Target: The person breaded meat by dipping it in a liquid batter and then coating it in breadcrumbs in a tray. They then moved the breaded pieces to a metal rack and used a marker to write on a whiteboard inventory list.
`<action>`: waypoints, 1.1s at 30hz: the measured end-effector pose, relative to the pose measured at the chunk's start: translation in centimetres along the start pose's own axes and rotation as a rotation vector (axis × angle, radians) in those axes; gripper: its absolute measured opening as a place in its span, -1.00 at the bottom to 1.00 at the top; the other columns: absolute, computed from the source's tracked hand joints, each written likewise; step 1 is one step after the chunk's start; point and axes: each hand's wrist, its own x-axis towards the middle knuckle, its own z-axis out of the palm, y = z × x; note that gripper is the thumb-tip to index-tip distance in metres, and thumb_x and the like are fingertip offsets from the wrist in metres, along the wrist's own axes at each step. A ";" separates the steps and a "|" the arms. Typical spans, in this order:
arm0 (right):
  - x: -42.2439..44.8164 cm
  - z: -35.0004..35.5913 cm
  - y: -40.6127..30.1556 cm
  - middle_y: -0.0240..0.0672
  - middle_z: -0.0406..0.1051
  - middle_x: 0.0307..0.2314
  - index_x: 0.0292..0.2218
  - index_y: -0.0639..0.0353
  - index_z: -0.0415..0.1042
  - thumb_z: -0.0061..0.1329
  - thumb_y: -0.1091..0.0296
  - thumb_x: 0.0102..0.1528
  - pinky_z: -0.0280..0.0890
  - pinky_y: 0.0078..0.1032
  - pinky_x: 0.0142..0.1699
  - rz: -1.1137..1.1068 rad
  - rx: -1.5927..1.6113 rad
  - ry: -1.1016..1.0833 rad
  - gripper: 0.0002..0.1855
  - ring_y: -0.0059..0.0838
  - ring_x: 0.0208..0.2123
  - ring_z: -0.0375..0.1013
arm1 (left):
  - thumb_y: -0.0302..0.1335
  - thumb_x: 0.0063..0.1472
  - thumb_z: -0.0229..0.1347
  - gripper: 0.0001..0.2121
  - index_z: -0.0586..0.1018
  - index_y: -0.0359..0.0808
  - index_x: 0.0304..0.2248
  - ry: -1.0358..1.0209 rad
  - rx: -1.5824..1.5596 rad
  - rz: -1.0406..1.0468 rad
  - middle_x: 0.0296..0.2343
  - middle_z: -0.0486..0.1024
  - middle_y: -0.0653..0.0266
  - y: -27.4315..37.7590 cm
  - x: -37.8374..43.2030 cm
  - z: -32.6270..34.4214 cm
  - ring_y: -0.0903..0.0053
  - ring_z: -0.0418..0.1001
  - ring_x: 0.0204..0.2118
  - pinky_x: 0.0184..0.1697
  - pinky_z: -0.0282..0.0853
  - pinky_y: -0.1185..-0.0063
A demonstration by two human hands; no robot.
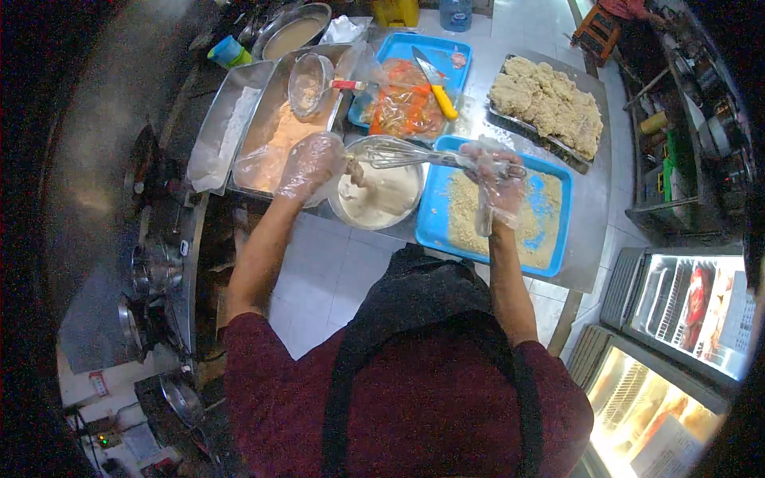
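Note:
My left hand [312, 166], in a clear plastic glove, grips a strip of raw-looking meat [356, 173] whose lower end hangs over pale batter [388, 200] in a metal bowl [423, 185]. My right hand [495, 179], also gloved, holds a metal wire whisk [397, 153] by its handle. The whisk lies level, its wires above the far part of the bowl. Beneath my right hand is a blue tray [429, 230] with pale crumbs [469, 215] spread inside. To the left of the bowl, a metal pan [254, 164] holds orange-tinted powder [281, 143].
A sieve [311, 83] rests in the powder pan. Behind the bowl, a yellow-handled knife [442, 98] lies across bagged food [400, 101] in another blue tray [397, 45]. Crumb-coated pieces [547, 101] fill a dark tray at right. Lit display fridges [687, 310] stand right; a person [624, 9] is beyond.

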 end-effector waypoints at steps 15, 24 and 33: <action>-1.0 -3.6 8.1 -0.28 0.41 -0.41 -0.27 0.15 0.26 0.06 0.54 -0.07 0.34 -0.64 -0.28 0.103 -0.174 0.006 -0.68 -0.52 -0.32 0.41 | -0.38 -0.08 0.07 -0.81 0.51 -0.35 -0.52 0.036 0.202 -0.044 -0.52 0.46 0.01 -0.8 0.1 0.4 0.13 0.42 -0.40 -0.29 0.31 0.31; -2.0 -1.1 -3.1 -0.23 0.39 -0.41 -0.32 0.14 0.24 0.09 0.42 -0.05 0.42 -0.54 -0.37 0.157 0.057 0.099 -0.71 -0.46 -0.37 0.44 | -0.31 -0.13 0.13 -0.75 0.51 -0.38 -0.55 0.060 0.144 -0.011 -0.53 0.45 -0.03 -0.7 -0.6 -2.3 0.11 0.43 -0.43 -0.34 0.31 0.33; 1.6 3.1 0.3 -0.19 0.42 -0.40 -0.21 0.18 0.23 0.06 0.42 -0.02 0.45 -0.47 -0.37 0.214 0.128 -0.193 -0.66 -0.38 -0.39 0.48 | -0.32 -0.12 0.11 -0.74 0.54 -0.41 -0.54 -0.126 0.095 0.018 -0.58 0.47 -0.03 -4.6 2.6 -1.9 0.21 0.44 -0.52 -0.38 0.33 0.38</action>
